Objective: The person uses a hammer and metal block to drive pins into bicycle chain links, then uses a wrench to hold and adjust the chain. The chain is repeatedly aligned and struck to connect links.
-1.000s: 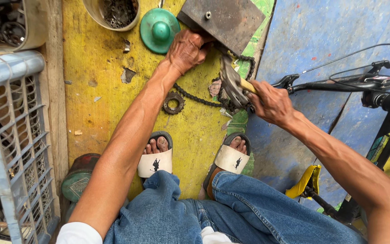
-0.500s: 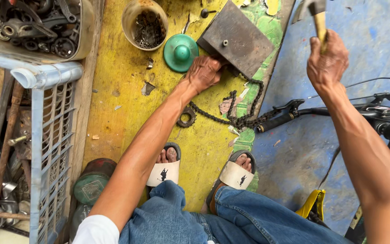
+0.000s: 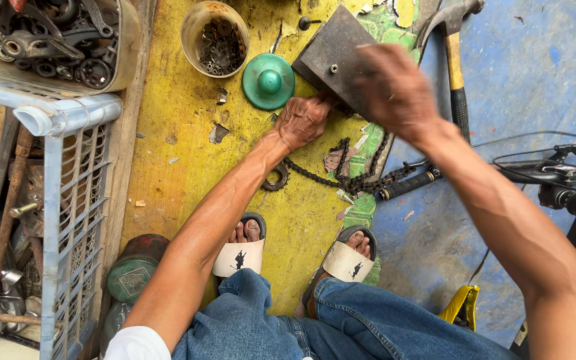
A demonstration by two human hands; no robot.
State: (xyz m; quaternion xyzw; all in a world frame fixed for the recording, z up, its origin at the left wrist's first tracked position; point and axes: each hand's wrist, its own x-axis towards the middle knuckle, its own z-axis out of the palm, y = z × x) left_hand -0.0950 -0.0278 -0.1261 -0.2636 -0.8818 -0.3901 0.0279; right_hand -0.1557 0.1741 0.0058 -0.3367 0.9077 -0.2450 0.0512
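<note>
My left hand (image 3: 305, 120) is closed on one end of a rusty bicycle chain (image 3: 341, 179), at the near edge of a dark metal block (image 3: 331, 53). The chain trails right across the yellow floor board (image 3: 181, 133) toward a black handlebar grip (image 3: 408, 185). My right hand (image 3: 395, 90) is blurred above the block; whether it holds anything is unclear. A hammer (image 3: 457, 73) lies just right of the block, untouched. A small sprocket (image 3: 276, 177) sits beside my left forearm.
A green round cap (image 3: 269, 81) and a tub of small rusty parts (image 3: 215, 37) sit behind the block. At left are a bin of bearings and tools (image 3: 48, 40), a blue-white crate (image 3: 68, 220) and a green can (image 3: 135, 267). A bicycle handlebar (image 3: 548, 170) is at right.
My right hand held the hammer raised; now the hammer lies on the floor and the hand has swung down over the block. My left hand has stayed on the chain.
</note>
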